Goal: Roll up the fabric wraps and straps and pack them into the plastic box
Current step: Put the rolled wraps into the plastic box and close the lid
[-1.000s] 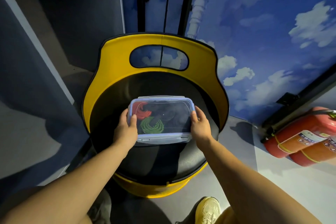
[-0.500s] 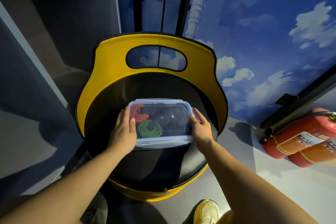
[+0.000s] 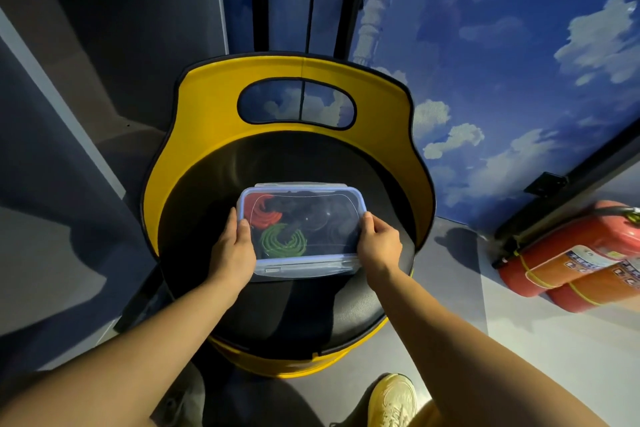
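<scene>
Box (image 3: 301, 230) lidded, on the black seat (image 3: 284, 305) of the yellow chair (image 3: 207, 107).
We see our left hand (image 3: 232, 250) and right hand (image 3: 379, 243) each curled round a short side, gripping it; red roll (image 3: 264, 212) and green roll (image 3: 283, 240) lie inside.

fire extinguishers (image 3: 571, 263): running off right edge | shoe (image 3: 393, 400): cropping at bottom | plastic box (image 3: 311, 270): dark contents blurring, indistinct
</scene>
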`<state>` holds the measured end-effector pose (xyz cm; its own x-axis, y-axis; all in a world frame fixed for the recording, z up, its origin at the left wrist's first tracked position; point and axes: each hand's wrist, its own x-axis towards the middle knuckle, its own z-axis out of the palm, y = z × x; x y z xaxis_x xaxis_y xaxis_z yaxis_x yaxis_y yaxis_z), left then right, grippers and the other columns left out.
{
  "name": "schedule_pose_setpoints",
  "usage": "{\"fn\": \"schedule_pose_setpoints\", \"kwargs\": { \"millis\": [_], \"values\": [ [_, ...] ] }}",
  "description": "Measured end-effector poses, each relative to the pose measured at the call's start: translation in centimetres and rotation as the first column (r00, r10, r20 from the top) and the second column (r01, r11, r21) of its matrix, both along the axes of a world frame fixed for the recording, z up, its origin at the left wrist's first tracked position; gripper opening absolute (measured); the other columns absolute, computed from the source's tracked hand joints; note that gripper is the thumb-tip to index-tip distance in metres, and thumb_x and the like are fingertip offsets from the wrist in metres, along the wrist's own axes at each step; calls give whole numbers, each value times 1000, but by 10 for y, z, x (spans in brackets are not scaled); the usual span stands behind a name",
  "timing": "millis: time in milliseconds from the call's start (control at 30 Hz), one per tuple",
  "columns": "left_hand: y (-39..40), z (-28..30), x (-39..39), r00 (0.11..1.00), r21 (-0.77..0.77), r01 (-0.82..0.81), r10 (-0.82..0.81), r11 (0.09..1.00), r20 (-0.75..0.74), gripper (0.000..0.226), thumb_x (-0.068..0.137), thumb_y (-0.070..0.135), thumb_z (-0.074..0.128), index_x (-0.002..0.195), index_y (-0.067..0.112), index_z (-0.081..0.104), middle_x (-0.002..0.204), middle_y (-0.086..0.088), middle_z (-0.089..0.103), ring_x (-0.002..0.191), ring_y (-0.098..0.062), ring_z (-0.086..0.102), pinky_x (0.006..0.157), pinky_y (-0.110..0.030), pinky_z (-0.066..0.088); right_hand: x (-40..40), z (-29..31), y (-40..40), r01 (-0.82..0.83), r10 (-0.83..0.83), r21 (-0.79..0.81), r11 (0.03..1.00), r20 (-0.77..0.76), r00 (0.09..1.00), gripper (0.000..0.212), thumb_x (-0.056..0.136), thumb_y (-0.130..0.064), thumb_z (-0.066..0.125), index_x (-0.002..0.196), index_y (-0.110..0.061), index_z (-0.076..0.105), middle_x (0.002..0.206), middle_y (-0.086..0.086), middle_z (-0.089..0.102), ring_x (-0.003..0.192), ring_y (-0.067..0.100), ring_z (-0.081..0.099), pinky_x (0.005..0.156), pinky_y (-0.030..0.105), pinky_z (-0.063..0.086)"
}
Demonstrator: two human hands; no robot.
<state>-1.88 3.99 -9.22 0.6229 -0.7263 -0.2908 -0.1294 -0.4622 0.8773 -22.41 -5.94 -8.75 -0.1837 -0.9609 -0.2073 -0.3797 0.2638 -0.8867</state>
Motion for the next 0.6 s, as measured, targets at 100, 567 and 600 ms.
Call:
{"fn": "schedule_pose_setpoints", "kwargs": {
  "millis": [100, 567, 600],
  "values": [
    [-2, -1, 3, 993, -20, -70, 67, 997, -95, 48, 110, 41, 30, 158, 37, 29, 157, -1, 42, 139, -26, 46, 115, -45, 38, 2, 2, 0, -15, 12, -28, 1000, -100, 995, 38, 103, -33, 41, 79, -20, 67, 74, -7, 66, 81, 22, 63, 81, 40, 54],
    [-2, 12, 5, 970, -29, -241, 242, 970, 33, 45, 101, 44, 55, 138, 18, 57, 129, -5, 64, 108, -23, 60, 89, -37, 50, 4, 11, 12, -218, 207, -48, 975, -163, 965, 43, 110, -29, 30, 149, -19, 45, 135, 4, 61, 126, 28, 55, 102, 32, 41],
    [1, 13, 4, 967, -48, -243, 245, 969, 68, 42, 100, 43, 57, 133, 16, 62, 123, -5, 66, 103, -20, 60, 86, -35, 50, 3, 10, 12, -224, 215, -46, 973, -152, 965, 43, 110, -30, 30, 150, -21, 44, 139, 4, 59, 127, 27, 54, 103, 32, 40]
  ]
}}
